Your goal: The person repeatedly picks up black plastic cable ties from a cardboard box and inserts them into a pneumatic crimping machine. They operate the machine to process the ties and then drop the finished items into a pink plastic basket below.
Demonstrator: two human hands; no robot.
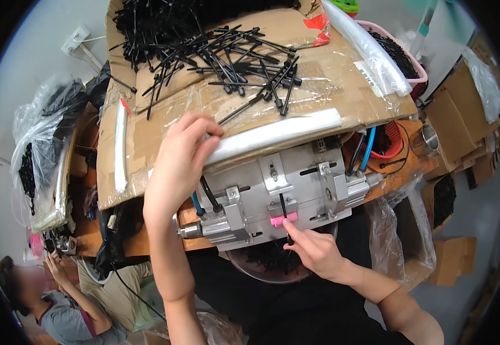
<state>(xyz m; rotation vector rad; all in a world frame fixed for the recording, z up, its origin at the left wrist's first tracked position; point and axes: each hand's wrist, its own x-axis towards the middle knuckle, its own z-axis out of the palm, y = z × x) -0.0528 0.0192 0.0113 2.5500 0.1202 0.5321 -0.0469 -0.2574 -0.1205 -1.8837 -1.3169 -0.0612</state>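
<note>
My right hand [319,253] pinches the lower end of a thin black plastic rod [283,204] between thumb and forefinger. The rod lies across a pink block [276,221] at the front of a metal fixture [261,201], and my forefinger tip is by the block. My left hand [188,146] hovers at the front of a cardboard tray [175,106], its fingers loosely curled with a gap to the thumb. Close to its fingertips is one end of a black rod [241,111]; whether they touch, I cannot tell. Several similar black rods [227,63] lie heaped farther back.
White plastic wrap covers the tray's front edge [278,132]. Below the fixture sits a tub [261,273] with black pieces. To the right are a red basket [392,141], a metal cup [428,138] and clear plastic bags [396,224]. Another person [77,310] works at far left.
</note>
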